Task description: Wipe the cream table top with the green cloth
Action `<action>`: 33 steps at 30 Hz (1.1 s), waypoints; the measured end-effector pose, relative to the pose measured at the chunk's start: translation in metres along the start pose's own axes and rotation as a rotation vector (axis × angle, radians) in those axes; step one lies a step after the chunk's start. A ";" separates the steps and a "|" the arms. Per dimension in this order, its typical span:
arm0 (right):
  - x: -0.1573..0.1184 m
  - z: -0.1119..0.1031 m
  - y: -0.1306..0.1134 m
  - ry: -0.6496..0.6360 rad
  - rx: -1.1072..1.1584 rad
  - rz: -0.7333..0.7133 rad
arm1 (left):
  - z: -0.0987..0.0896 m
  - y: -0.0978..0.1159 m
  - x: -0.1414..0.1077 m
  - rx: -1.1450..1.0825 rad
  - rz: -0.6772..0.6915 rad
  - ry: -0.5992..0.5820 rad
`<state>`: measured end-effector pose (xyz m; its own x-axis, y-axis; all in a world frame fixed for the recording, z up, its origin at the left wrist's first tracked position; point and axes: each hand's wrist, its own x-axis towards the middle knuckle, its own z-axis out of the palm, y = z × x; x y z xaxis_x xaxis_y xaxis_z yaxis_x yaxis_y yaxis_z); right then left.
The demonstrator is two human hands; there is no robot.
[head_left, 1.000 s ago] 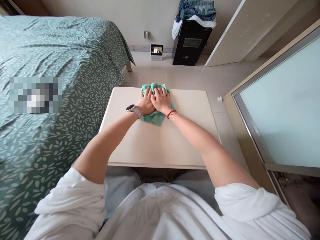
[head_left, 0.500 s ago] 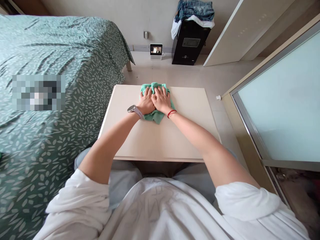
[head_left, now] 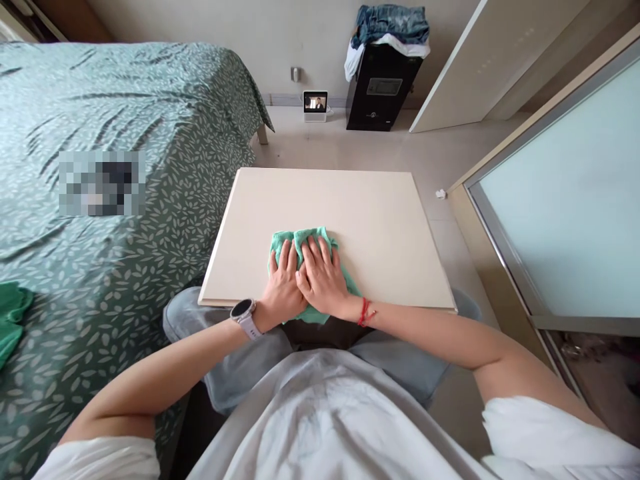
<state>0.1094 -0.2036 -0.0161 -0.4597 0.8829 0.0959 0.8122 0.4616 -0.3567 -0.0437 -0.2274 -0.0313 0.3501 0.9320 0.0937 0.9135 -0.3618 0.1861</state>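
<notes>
A green cloth [head_left: 314, 233] lies flat and a little rumpled on the near middle of a cream-coloured tabletop [head_left: 385, 227], its lower end reaching the front edge. Pressed flat on the cloth, fingers stretched out, is my left hand [head_left: 283, 287], with a watch [head_left: 243, 311] on its wrist. My right hand [head_left: 323, 279] rests palm down beside it, fingers spread over the cloth and its thumb touching the left hand. A red cord bracelet [head_left: 365, 311] circles the right wrist.
To the left stands a bed with a green leaf-patterned sheet [head_left: 165, 160]; another green cloth [head_left: 13, 313] lies on it. By the wall are a small screen [head_left: 315, 105] and a black cabinet [head_left: 384, 93] topped with jeans [head_left: 393, 23]. A frosted-glass panel [head_left: 565, 200] borders the right.
Both hands have drawn the cloth from the tabletop's far edge toward my body, to the near edge. My elbows are bent further outward. The view has shifted slightly left.
</notes>
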 end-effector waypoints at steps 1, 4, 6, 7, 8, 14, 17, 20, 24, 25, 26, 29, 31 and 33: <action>-0.003 0.000 -0.002 -0.010 0.001 -0.017 | 0.001 0.000 -0.006 0.002 0.003 0.010; 0.002 0.002 -0.005 -0.020 0.002 -0.036 | 0.003 -0.007 -0.008 -0.006 0.014 0.007; 0.018 0.002 -0.003 -0.015 0.004 -0.029 | 0.000 -0.017 0.005 -0.020 0.017 -0.009; 0.030 0.002 -0.002 -0.015 0.006 -0.022 | -0.002 -0.024 0.014 -0.027 0.015 -0.017; 0.043 0.002 -0.001 -0.018 0.008 -0.013 | -0.004 -0.032 0.026 -0.033 0.010 -0.025; 0.145 -0.003 0.014 -0.038 0.015 0.052 | -0.019 -0.085 0.113 -0.027 -0.085 -0.075; 0.192 -0.006 0.023 -0.033 0.030 0.069 | -0.024 -0.106 0.154 -0.033 -0.126 -0.060; 0.225 -0.009 0.031 -0.030 0.037 0.085 | -0.027 -0.122 0.184 -0.038 -0.140 -0.046; 0.253 -0.010 0.038 -0.027 0.033 0.107 | -0.030 -0.136 0.210 -0.021 -0.151 -0.063; 0.258 -0.009 0.039 -0.023 0.033 0.113 | -0.031 -0.138 0.214 -0.017 -0.150 -0.069; 0.262 -0.009 0.040 -0.018 0.034 0.119 | -0.031 -0.141 0.218 -0.015 -0.147 -0.073; 0.271 -0.006 0.043 0.003 0.037 0.132 | -0.031 -0.148 0.226 -0.012 -0.134 -0.074; 0.273 -0.005 0.044 0.013 0.035 0.132 | -0.030 -0.150 0.229 -0.008 -0.131 -0.068; 0.271 -0.004 0.043 0.012 0.031 0.136 | -0.029 -0.151 0.228 -0.004 -0.134 -0.063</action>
<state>0.0213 0.0561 -0.0018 -0.3416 0.9382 0.0562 0.8550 0.3350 -0.3960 -0.1076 0.0385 -0.0096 0.2375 0.9714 0.0060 0.9521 -0.2340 0.1967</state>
